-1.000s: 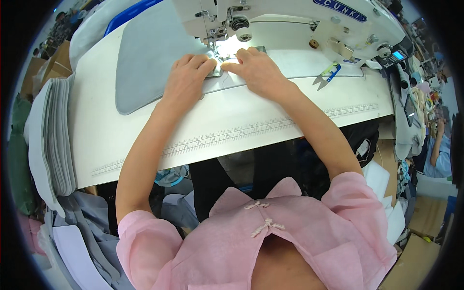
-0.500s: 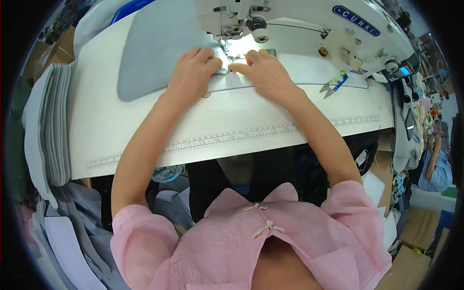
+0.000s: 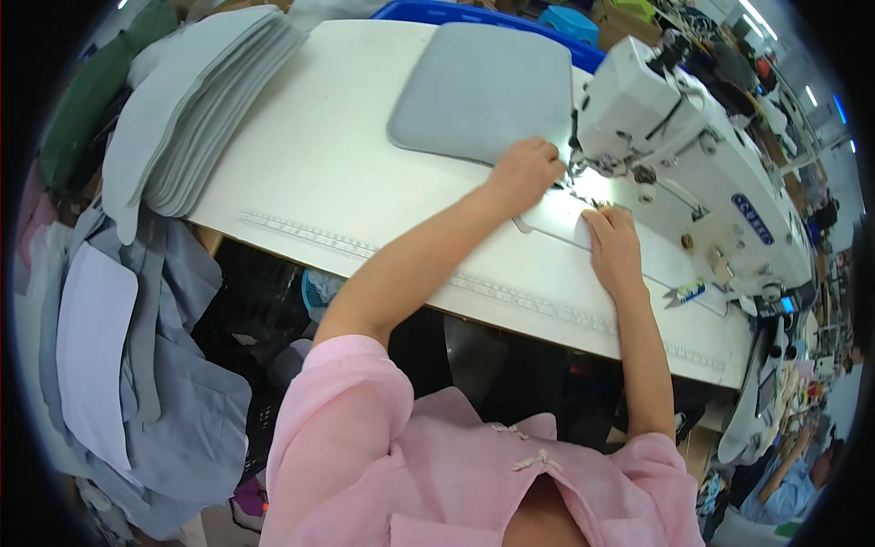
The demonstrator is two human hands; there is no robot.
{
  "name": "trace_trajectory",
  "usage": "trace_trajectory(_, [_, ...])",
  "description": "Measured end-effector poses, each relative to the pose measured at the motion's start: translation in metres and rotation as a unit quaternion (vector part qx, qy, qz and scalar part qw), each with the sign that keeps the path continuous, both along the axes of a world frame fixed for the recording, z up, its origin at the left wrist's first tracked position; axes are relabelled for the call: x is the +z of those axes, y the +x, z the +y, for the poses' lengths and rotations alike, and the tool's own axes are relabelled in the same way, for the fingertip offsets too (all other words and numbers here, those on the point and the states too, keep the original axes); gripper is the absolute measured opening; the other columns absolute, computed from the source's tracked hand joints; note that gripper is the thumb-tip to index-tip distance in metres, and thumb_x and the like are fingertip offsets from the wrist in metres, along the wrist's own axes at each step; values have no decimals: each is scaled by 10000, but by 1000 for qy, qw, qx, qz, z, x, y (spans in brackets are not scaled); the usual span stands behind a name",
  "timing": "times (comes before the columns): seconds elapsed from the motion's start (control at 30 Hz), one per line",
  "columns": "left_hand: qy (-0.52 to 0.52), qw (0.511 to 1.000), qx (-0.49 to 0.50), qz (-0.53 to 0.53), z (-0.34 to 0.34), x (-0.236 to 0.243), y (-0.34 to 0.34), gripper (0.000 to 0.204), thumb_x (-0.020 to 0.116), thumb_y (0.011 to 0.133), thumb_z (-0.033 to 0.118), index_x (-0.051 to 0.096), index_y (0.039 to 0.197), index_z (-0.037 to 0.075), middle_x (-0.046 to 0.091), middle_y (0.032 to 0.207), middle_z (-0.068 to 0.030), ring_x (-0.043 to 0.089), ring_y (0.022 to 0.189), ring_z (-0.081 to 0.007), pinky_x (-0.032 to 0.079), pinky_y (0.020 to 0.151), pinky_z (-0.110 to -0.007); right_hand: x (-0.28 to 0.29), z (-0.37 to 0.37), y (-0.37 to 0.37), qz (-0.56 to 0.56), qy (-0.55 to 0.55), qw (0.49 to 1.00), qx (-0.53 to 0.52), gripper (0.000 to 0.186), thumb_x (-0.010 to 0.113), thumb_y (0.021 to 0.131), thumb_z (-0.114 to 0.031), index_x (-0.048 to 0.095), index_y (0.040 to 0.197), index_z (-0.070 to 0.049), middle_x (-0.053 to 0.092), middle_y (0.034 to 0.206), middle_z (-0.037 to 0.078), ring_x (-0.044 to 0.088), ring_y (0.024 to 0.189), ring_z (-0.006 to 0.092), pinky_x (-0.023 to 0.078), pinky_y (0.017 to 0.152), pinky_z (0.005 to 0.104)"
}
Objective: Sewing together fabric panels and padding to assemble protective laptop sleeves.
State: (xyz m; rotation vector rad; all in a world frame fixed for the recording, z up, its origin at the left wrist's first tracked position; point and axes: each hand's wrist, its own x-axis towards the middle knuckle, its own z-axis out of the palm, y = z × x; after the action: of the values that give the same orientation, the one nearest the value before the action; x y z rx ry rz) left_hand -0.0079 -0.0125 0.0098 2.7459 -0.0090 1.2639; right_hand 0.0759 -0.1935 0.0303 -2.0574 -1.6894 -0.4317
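Note:
A grey padded panel (image 3: 488, 91) with rounded corners lies flat on the white sewing table, its right edge running up to the sewing machine's needle area. My left hand (image 3: 527, 173) is closed at the panel's near right corner, fingers curled over the edge beside the presser foot. My right hand (image 3: 614, 244) rests on the machine bed just right of the needle area. Its thumb and fingers are drawn together at the tips; whatever is between them is too small to tell. The white sewing machine (image 3: 652, 118) stands over the lit needle area.
Thread snips (image 3: 685, 293) lie on the table right of my right hand. A thick stack of grey panels (image 3: 214, 109) hangs over the table's left end. A printed ruler (image 3: 510, 290) runs along the front edge. Behind stands a blue crate (image 3: 428, 11). A person in blue (image 3: 788, 488) sits far right.
The view has swung left, showing the whole panel and more of the stack. My hands, close together at the needle before, are now slightly farther apart, the right one drawn back a little.

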Motion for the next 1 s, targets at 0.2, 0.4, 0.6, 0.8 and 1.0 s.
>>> trace_trajectory(0.2, [7, 976, 209, 54, -15, 17, -10, 118, 527, 666, 123, 537, 779, 94, 506, 814, -72, 465, 854, -211, 358, 685, -316, 0, -3, 5, 10, 6, 1000, -4, 197, 524, 711, -14, 570, 897, -62, 513, 821, 99, 481, 810, 275, 420, 692, 351])
trace_trajectory(0.4, [-253, 901, 159, 314, 0, 30, -21, 271, 518, 708, 128, 549, 977, 126, 505, 988, -124, 435, 1020, -291, 346, 833, -425, -5, 3, 4, 19, 6, 1000, 2, 146, 483, 749, -33, 554, 876, -48, 508, 824, 133, 477, 812, 293, 403, 706, 367])
trace_trajectory(0.6, [-114, 971, 149, 146, 8, 8, -1, 560, 574, 676, 204, 438, 1218, 170, 199, 1361, -178, 137, 1261, -378, 110, 927, -647, -21, -10, 31, 1, 0, 1000, 0, 154, 471, 796, -40, 549, 929, -37, 507, 873, 143, 475, 830, 298, 388, 725, 360])
trace_trajectory(0.8, [-40, 984, 162, 55, 7, 17, -24, 202, 543, 668, 160, 623, 840, 91, 470, 1101, -139, 368, 1096, -312, 214, 898, -611, -27, -6, 47, 24, -22, 999, 5, 169, 449, 824, -56, 541, 962, -21, 507, 898, 136, 492, 847, 293, 397, 741, 354])
trace_trajectory(1.0, [47, 933, 355, 38, 50, 82, -248, 65, 547, 518, 64, 518, 576, 70, 519, 696, -120, 492, 708, -275, 386, 644, -380, -32, 0, 58, 6, -2, 1000, 25, 178, 432, 837, -61, 539, 973, -17, 514, 890, 129, 503, 832, 279, 406, 729, 341])
